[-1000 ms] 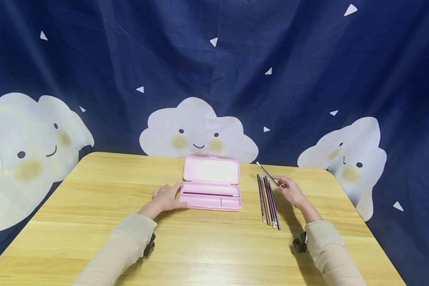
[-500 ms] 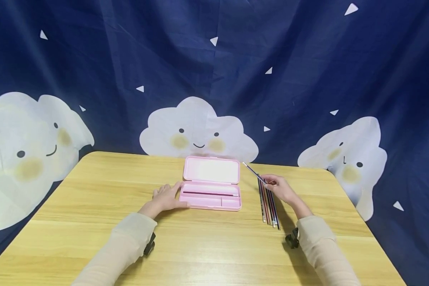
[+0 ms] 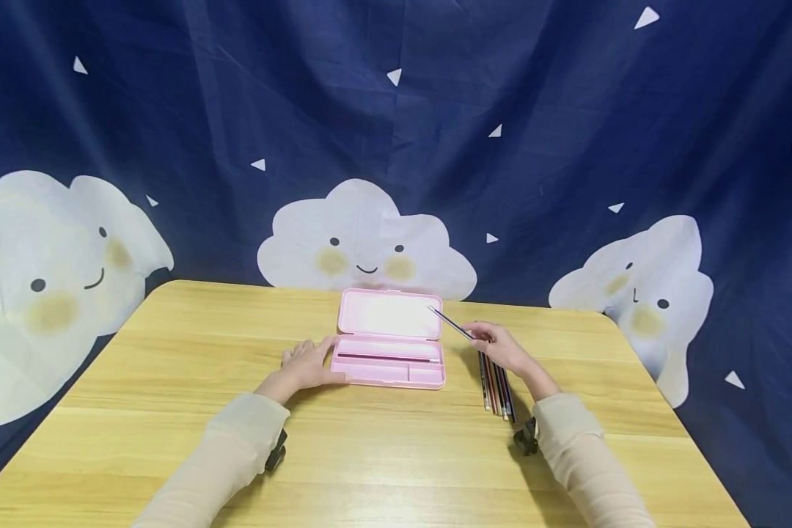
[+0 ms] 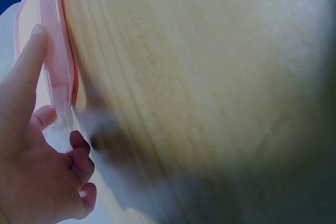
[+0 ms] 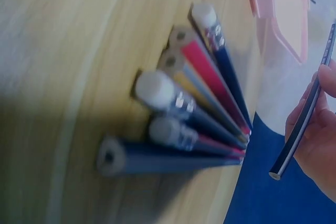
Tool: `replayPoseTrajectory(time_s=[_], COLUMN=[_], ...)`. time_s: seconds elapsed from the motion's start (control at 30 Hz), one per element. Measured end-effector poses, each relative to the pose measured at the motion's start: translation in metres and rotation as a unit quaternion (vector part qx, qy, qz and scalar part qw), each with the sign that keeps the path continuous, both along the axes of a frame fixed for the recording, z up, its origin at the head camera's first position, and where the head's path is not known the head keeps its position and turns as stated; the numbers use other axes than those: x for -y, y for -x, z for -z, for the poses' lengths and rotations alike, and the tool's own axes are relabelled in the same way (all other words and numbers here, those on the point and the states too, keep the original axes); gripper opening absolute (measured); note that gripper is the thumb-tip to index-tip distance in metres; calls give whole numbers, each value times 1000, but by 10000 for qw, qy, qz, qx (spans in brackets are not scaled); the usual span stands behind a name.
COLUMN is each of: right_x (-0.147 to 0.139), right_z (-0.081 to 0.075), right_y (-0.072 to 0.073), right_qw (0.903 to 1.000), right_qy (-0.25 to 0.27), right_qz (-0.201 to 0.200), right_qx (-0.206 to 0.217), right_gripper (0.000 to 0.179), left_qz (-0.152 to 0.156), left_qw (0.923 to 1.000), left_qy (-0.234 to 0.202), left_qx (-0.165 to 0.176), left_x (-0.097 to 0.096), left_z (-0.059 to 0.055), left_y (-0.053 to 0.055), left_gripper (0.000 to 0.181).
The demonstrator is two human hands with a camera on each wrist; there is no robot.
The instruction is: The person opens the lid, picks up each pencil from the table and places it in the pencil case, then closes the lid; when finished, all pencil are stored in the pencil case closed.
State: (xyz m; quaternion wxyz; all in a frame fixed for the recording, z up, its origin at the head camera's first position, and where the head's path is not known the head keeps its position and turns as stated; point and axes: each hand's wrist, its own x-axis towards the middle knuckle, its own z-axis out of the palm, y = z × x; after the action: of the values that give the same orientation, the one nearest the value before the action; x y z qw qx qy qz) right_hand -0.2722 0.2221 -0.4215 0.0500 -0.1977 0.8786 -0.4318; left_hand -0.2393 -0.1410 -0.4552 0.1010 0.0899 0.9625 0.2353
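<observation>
Dk pencil (image 3: 452, 323), tilted, nr pink case (image 3: 372, 373)

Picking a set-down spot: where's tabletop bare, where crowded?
Bare: tabletop before the pink case, between the sleeves; also left of the left hand, right of the right hand, out to the tabletop's edges. Crowded: the case's left end, where the left hand holds it; the loose pencils, with right hand and held pencil near their far ends.

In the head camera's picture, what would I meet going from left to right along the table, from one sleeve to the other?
Beige cloth left sleeve → left grip, a bare hand → open, rectangular, pink plastic case → loose bundle of slim, dark and reddish pencils → beige cloth right sleeve.
</observation>
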Motion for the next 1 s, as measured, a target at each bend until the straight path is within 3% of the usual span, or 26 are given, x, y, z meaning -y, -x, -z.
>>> replayPoseTrajectory(time_s=[0.13,0.37,0.5,0.63,0.9,1.0], right_x=[13,22,30,39,66,70], right_z=[-8,15,20,17,-15,-4], right_y=[-5,11,14,11,-9,-2], right_qw=[9999,9992,9987,9983,9956,9944], right_qy=[109,-18,45,-174,-87,-201], right_qz=[-90,-380,-509,-545,-931,-1038], right_qx=[-23,-101,-31,-66,-25,-32], right_gripper=[29,28,27,27,30,30], left_qz=[-10,-43,-53,-46,-36,-35], left_qw=[10000,9999,9999,10000,9999,9999], left_qy=[1,77,50,20,53,64], left_qx=[-34,-107,-71,-64,-88,-86], left_x=[1,1,0,-1,0,0], left_z=[1,3,3,2,3,3], left_y=[0,1,0,0,0,1], left_gripper=[86,84,84,84,84,85])
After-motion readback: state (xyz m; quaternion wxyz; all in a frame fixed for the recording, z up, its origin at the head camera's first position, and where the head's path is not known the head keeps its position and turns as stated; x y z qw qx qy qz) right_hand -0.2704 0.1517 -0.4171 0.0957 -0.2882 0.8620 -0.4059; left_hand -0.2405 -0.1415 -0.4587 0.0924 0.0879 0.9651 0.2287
